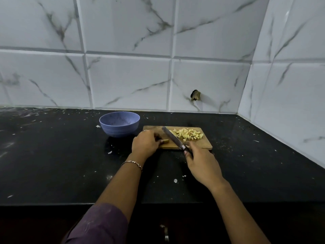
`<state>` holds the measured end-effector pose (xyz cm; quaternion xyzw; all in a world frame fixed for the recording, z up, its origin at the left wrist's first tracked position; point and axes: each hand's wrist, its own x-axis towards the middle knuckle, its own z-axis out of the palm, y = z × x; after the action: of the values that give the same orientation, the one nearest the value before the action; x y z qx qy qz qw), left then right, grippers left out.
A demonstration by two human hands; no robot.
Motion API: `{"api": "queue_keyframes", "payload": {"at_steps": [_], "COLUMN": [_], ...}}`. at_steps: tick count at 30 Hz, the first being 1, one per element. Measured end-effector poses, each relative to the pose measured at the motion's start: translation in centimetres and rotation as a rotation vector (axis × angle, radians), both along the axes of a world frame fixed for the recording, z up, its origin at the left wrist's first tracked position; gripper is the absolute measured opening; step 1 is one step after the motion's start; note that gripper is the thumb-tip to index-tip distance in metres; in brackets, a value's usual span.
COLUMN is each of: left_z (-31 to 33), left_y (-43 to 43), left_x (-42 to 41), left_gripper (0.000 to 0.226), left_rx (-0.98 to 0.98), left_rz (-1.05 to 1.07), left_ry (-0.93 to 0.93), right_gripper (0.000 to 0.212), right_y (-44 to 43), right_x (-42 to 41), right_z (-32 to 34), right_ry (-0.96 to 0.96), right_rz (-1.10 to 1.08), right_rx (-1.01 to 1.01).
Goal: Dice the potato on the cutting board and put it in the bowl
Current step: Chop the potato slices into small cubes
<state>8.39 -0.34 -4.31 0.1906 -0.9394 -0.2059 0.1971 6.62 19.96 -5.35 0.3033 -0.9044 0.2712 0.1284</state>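
While pinching the last uncut potato piece point(166, 141) under the curled fingers of the left hand point(146, 143) on the cutting board point(202, 146), grips the knife point(173, 137) handle tightly in the right hand point(202, 166), blade slanting just beside that piece. Diced potato point(189, 134) heaped on the board's far right; blue bowl point(119, 124) just left of the board.

My left hand point(146, 142) pins a small uncut piece of potato point(165, 141) against the rectangular wooden cutting board point(202, 145), fingers curled over it. My right hand point(202, 166) grips the dark handle of a long steel-bladed knife point(173, 137), the blade angled across the board just beside that piece. A heap of pale yellow diced potato cubes point(189, 134) occupies the board's far right part. A round blue plastic bowl point(119, 123) stands on the black stone countertop point(52, 155), left of the board.
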Motion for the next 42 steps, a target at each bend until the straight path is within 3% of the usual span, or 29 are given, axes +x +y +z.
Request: {"api": "queue_keyframes", "payload": {"at_steps": [16, 27, 42], "left_z": [0.0, -0.1, -0.7], "left_y": [1.0, 0.7, 0.6], "left_x": [-0.8, -1.2, -1.4], "left_gripper": [0.018, 0.022, 0.021], "left_rx": [0.004, 0.06, 0.042], "left_rz": [-0.059, -0.081, -0.043], "left_ry": [0.037, 0.032, 0.051], "right_gripper": [0.044, 0.056, 0.058], "right_y": [0.0, -0.8, -1.3], "right_x": [1.0, 2.0, 1.7], "right_z": [-0.5, -0.1, 0.3], "right_ry": [0.013, 0.061, 0.049], "right_rz": [-0.04, -0.047, -0.041], "right_rx": [-0.01, 0.212, 0.246]}}
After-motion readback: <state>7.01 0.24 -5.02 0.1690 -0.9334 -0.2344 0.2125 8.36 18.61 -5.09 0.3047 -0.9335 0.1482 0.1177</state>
